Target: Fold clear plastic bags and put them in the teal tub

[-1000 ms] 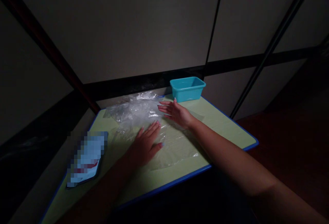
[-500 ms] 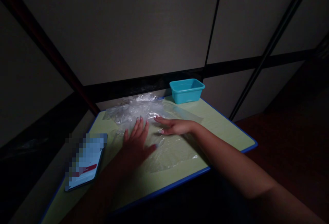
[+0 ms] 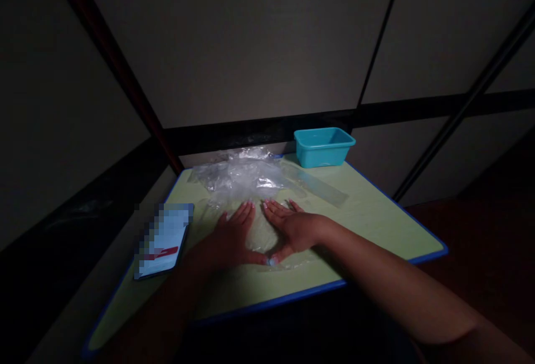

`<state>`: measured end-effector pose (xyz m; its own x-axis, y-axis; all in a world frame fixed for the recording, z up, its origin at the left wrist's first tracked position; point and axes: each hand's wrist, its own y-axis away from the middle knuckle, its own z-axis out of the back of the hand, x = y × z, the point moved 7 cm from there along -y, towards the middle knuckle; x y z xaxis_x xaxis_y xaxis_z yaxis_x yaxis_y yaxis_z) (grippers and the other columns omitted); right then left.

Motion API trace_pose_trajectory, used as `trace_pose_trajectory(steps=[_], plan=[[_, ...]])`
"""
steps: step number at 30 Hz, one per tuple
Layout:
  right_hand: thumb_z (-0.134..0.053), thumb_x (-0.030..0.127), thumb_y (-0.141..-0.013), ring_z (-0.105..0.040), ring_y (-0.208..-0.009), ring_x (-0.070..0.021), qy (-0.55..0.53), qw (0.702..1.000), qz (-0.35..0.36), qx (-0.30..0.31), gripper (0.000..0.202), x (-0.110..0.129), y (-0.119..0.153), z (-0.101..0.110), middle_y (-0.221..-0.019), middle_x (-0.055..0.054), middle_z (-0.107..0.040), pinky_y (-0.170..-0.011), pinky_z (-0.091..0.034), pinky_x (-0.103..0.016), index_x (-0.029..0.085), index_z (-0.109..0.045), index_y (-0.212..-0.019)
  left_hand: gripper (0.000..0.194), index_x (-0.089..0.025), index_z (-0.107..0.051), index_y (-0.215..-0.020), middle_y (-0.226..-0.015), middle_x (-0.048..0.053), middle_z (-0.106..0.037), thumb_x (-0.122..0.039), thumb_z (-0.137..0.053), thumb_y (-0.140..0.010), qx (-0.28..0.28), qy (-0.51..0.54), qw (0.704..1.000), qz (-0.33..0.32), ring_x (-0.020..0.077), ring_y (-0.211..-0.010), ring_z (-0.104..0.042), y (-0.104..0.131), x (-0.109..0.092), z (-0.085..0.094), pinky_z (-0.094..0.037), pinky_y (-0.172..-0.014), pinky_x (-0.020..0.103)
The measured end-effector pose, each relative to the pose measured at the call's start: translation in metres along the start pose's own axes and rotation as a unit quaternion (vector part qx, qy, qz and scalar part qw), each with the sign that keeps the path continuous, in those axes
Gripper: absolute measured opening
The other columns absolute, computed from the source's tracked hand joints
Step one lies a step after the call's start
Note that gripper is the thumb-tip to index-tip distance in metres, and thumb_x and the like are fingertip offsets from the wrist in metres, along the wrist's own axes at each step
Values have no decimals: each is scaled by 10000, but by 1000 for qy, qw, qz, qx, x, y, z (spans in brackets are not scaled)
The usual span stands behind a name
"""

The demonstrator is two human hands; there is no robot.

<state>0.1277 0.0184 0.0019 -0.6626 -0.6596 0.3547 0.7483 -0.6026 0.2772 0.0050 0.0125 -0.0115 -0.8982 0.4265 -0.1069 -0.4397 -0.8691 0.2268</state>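
Observation:
Clear plastic bags point(image 3: 251, 174) lie crumpled at the back of the table, and a flatter sheet of clear plastic point(image 3: 263, 233) spreads under my hands. My left hand point(image 3: 236, 238) rests flat on this sheet with its fingers stretched forward. On the right side of the same plastic, my right hand point(image 3: 295, 230) lies flat too, its fingers pointing forward and left. Both thumbs meet near the sheet's front edge, leaving a gap of plastic between the palms. Neither hand grips anything.
A turquoise plastic basket point(image 3: 321, 155) stands at the table's back right. A phone or tablet point(image 3: 167, 241) with a lit screen lies at the left. The pale green table point(image 3: 376, 224) has a blue rim. Dark-striped cabinet panels point(image 3: 259, 46) rise behind it.
My right hand has come down flat onto the plastic and nearer my left hand, so the thumbs now meet. The view has shifted, placing the table further right.

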Motion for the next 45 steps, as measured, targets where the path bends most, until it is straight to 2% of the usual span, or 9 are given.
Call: trace_pose_trajectory(steps=[5, 8, 11, 13, 15, 22, 32, 37, 45], plan=[[-567, 762, -611, 73, -1399, -328, 21, 1000, -8, 11, 1268, -6, -3, -4, -1512, -165, 93, -1087, 62, -568, 70, 70, -1460, 928, -121, -156, -1464, -1531, 179, -114, -640, -473, -763, -103, 42, 993, 48, 330, -1404, -88, 0, 26, 30, -196, -1085, 529], [-617, 744, -571, 71, -1398, -338, 36, 999, -23, 28, 1301, -13, -2, -3, -1515, -158, 88, -1078, 58, -590, 84, 62, -1464, 710, -113, -327, -1396, -1484, 168, -301, -534, -438, -836, -182, 89, 978, 58, 302, -1377, -233, 4, 34, 49, -250, -1083, 446], [-670, 714, -531, 78, -1393, -356, 45, 997, -44, 41, 1328, -19, 0, 0, -1517, -163, 80, -1071, 60, -601, 110, 47, -1471, 422, -128, -562, -1138, -1193, 129, -580, -415, -425, -861, -253, 135, 956, 66, 250, -1138, -514, 6, 34, 59, -382, -980, 377], [-691, 697, -518, 85, -1389, -368, 46, 997, -51, 42, 1335, -21, 1, 2, -1518, -166, 81, -1067, 63, -608, 117, 40, -1473, 273, -163, -603, -942, -981, 83, -616, -373, -460, -841, -276, 146, 949, 53, 228, -963, -561, 3, 28, 57, -431, -887, 364], [-700, 685, -518, 93, -1386, -375, 44, 997, -50, 42, 1333, -21, 2, 3, -1520, -165, 78, -1065, 61, -614, 114, 34, -1473, 206, -184, -583, -859, -910, 62, -591, -375, -530, -804, -289, 131, 948, 32, 228, -915, -535, -1, 19, 50, -428, -857, 366], [-722, 670, -495, 91, -1387, -373, 32, 998, -43, 46, 1354, -21, -2, -1, -1520, -178, 74, -1065, 57, -613, 114, 29, -1475, 395, -201, -541, -804, -911, 59, -548, -517, -710, -638, -237, 80, 968, 32, 261, -918, -459, -18, 6, 21, -398, -794, 380], [-719, 679, -488, 93, -1389, -368, 26, 998, -40, 45, 1367, -22, -2, -2, -1520, -187, 76, -1068, 66, -604, 106, 34, -1474, 282, -208, -496, -654, -747, 0, -552, -428, -664, -709, -203, 158, 966, -39, 194, -813, -507, -20, 1, 22, -381, -793, 323], [-726, 667, -488, 88, -1391, -364, 20, 999, -32, 37, 1369, -21, -3, -1, -1521, -174, 79, -1068, 57, -608, 100, 39, -1472, 339, -203, -532, -855, -906, 39, -558, -430, -699, -665, -241, 125, 962, 25, 234, -911, -485, -20, 5, 23, -378, -809, 347], [-749, 633, -493, 89, -1385, -381, 7, 999, -31, 41, 1356, -18, 0, 3, -1524, -178, 58, -1063, 55, -618, 113, 28, -1475, 272, -211, -515, -691, -856, 19, -542, -443, -657, -704, -181, 78, 980, 33, 240, -927, -454, -23, -2, 17, -338, -749, 333]])
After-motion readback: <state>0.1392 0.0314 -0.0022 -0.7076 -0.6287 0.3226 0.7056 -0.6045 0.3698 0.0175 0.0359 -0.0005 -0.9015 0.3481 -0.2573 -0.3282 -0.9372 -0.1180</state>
